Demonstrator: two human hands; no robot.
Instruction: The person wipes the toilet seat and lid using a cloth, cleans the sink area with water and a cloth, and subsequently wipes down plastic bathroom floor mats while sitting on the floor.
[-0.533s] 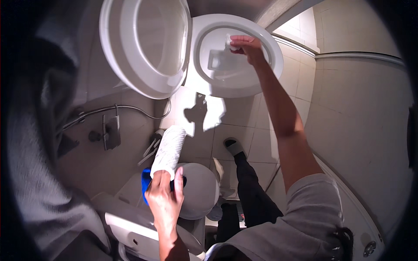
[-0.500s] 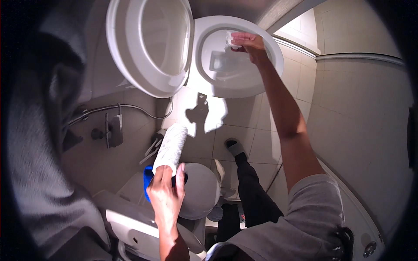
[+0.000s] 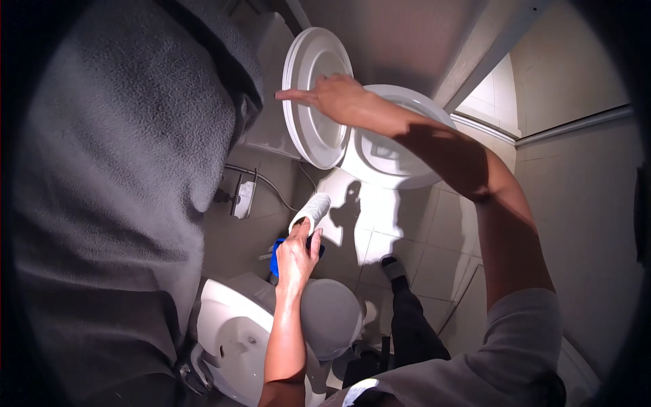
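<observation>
Right hand (image 3: 336,95) rests flat, fingers spread, on the raised white round plastic toilet lid (image 3: 313,102), top centre of frame. Left hand (image 3: 296,254), mid-frame, is clenched round a white paper roll (image 3: 312,210) w/ blue cloth (image 3: 278,252). White toilet bowl (image 3: 390,166) looks open, prob mid-clean; can't tell what's wiped.

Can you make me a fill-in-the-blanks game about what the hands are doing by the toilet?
1. The right hand rests on the raised toilet ____, which is white.
2. The left hand holds a roll of white ____.
3. Behind the paper roll, the left hand also has something coloured ____.
4. The floor is covered in square ____.

Missing words: lid; paper; blue; tiles
</observation>
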